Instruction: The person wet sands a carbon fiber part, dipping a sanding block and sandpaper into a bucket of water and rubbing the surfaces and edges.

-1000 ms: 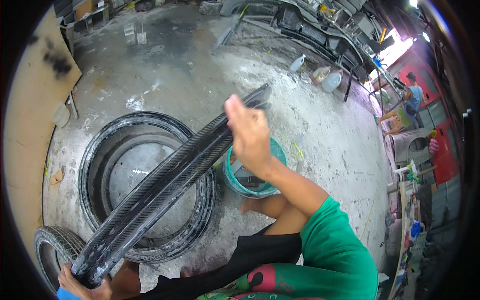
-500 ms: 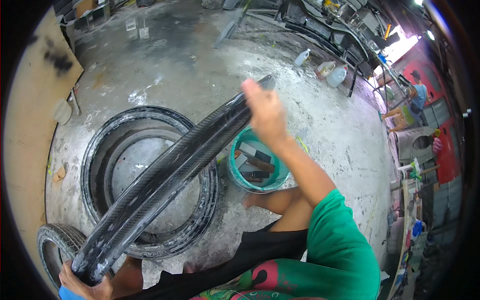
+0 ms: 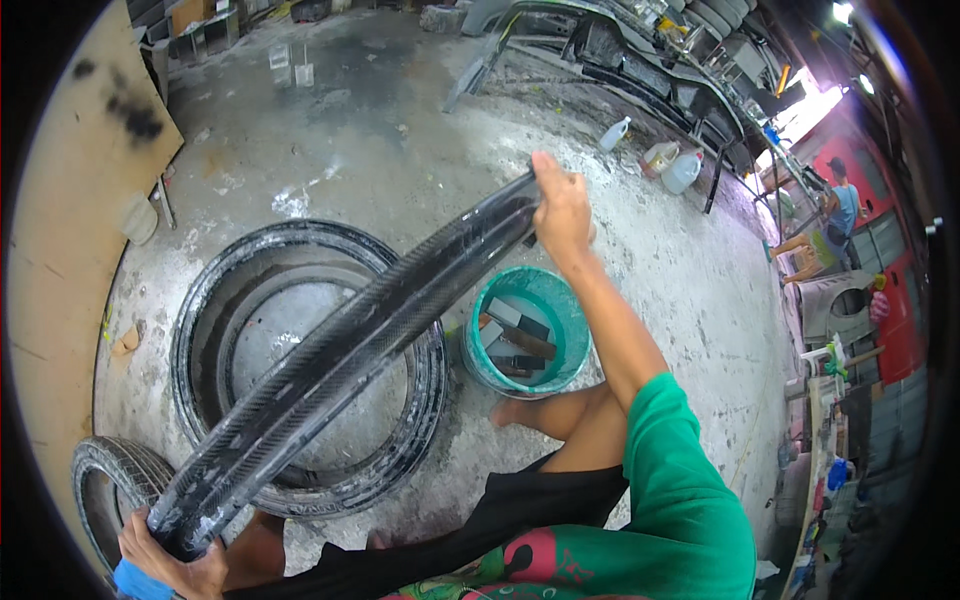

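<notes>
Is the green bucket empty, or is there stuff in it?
Not empty: the green bucket stands open-topped, and grey and brown blocks lie inside.

Panel (image 3: 350,345) over large tire (image 3: 192,350); blocks (image 3: 520,342) in bucket (image 3: 567,325) right; small tire (image 3: 130,462) lower left.

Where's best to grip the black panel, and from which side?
Likely both ends of the black panel: left hand from the near side, right hand from the right. It's long and slim, slanting across the large tire, both ends reaching past the tire's outline.
</notes>
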`<state>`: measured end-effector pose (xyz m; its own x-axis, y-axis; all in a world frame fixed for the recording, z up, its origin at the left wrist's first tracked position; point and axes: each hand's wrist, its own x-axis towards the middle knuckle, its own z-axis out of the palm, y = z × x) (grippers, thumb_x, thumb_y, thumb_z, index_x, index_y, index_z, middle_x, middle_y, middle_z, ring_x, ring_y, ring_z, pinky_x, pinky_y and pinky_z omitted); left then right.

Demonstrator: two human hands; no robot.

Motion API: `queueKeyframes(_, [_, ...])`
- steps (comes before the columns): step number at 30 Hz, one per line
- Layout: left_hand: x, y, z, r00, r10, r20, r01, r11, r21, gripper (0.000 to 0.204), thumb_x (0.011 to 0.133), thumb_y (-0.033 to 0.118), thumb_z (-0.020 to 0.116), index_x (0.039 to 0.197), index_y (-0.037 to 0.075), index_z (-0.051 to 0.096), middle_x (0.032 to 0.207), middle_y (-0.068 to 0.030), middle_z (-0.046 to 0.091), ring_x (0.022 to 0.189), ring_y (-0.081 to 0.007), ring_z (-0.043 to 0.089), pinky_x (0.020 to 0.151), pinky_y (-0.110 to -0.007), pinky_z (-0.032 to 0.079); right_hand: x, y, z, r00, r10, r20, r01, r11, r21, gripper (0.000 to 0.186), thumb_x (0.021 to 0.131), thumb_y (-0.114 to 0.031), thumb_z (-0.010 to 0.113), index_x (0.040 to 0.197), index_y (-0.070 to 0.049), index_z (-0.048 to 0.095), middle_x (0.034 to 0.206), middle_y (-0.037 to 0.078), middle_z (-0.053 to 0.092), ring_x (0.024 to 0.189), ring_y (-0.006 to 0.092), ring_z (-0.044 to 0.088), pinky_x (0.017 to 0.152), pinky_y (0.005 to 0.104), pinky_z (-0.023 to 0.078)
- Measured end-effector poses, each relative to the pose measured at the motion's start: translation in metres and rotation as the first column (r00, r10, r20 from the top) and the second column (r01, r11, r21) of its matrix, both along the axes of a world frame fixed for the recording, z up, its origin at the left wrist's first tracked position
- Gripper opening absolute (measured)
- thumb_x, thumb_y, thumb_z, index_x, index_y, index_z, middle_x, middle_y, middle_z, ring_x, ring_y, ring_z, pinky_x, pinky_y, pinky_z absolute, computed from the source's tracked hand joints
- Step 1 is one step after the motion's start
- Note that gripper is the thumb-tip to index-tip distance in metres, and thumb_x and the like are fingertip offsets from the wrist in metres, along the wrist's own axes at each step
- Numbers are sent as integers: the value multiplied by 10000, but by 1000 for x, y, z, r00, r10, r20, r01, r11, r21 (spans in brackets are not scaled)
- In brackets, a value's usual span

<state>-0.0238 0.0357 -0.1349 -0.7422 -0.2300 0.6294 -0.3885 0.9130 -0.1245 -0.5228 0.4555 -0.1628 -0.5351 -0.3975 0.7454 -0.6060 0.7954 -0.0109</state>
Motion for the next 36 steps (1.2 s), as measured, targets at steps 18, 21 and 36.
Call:
queueKeyframes(18, [21, 1, 1, 999, 32, -19, -32, 999, 0, 878, 678, 513, 745, 1319, -44, 521, 1171, -223, 570, 1141, -438, 515, 1038, -533, 346, 85, -52, 30, 853, 512, -102, -502, 858, 111, 571, 732, 45, 615, 1265, -141, 699, 1309, 66, 684, 992, 267, 666, 868, 367, 540])
queueKeyframes(21, [4, 10, 5, 998, 59, 5, -59, 998, 18, 878, 680, 530, 737, 1312, -42, 523, 1170, -224, 565, 1146, -441, 508, 1041, -534, 345, 2, 7, 5, 983, 180, -22, -182, 981, -71, 590, 763, 74, 584, 1310, -130, 671, 1319, 96, 675, 1022, 285, 655, 873, 367, 539])
queueKeyframes(36, [-12, -5, 3, 997, 76, 16, -76, 997, 30, 879, 678, 511, 734, 1320, -48, 515, 1234, -249, 558, 1202, -450, 494, 1072, -535, 335, -50, 89, -51, 990, 36, 136, -11, 983, -181, 397, 951, -21, 561, 1338, -77, 628, 1274, 173, 675, 1165, 346, 635, 978, 440, 490])
